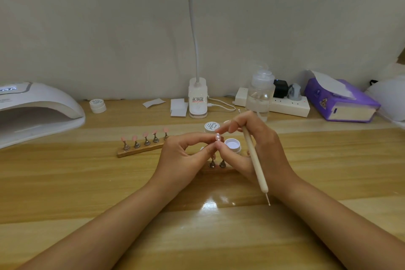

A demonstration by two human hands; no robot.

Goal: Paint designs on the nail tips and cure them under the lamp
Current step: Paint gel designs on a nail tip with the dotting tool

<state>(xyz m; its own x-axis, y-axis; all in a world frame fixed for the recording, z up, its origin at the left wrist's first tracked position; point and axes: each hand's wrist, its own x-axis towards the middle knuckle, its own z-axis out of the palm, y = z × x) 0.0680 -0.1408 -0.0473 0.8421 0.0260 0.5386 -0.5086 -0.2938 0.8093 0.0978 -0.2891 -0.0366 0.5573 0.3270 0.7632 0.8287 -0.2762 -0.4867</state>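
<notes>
A pink nail tip (217,137) with white dots is pinched between the fingertips of my left hand (184,155) and of my right hand (252,144) above the table. My right hand also holds a cream dotting pen (255,161), whose thin point aims back toward me. Behind the hands stands a wooden holder (140,149) carrying several pink nail tips on metal stands. A second holder (217,165) lies partly hidden under my hands. An open jar of white gel (232,146) sits beside its lid (211,126). The white curing lamp (37,112) is at the far left.
A white desk lamp base (198,98) with a cable stands at the back centre, with paper wipes (178,107) next to it. A small white jar (98,105), a clear pump bottle (260,94), a power strip (289,105) and a purple tissue box (341,99) line the wall.
</notes>
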